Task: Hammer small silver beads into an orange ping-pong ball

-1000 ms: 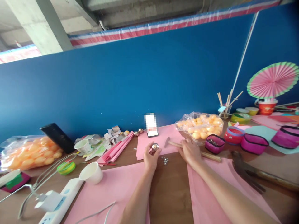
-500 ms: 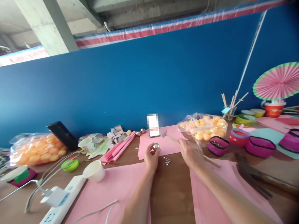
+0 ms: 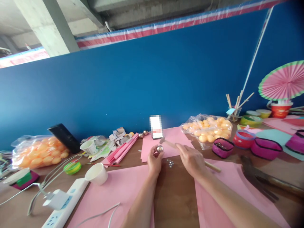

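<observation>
My left hand [image 3: 155,162] has its fingers closed around a small shiny metal ball [image 3: 160,148], at the near edge of a pink sheet [image 3: 174,134]. My right hand [image 3: 192,161] is wrapped round the wooden handle of a small hammer [image 3: 213,166]. The hammer's head points left, just above and beside the ball; whether they touch I cannot tell. Several small shiny metal pieces [image 3: 170,163] lie on the brown table between my hands. Two more shiny balls [image 3: 143,134] rest at the back by the blue wall.
A phone with a blurred screen [image 3: 156,127] leans at the back. Bags of orange balls stand left [image 3: 38,153] and right [image 3: 209,128]. Rightward are magenta fabric bins [image 3: 266,150] and a large claw hammer [image 3: 273,180]. A white cup [image 3: 96,174] and power strip [image 3: 64,204] are on the left.
My right hand has moved slightly left and down, bringing the small hammer's head closer to the ball. My left hand keeps hold of the ball in nearly the same place.
</observation>
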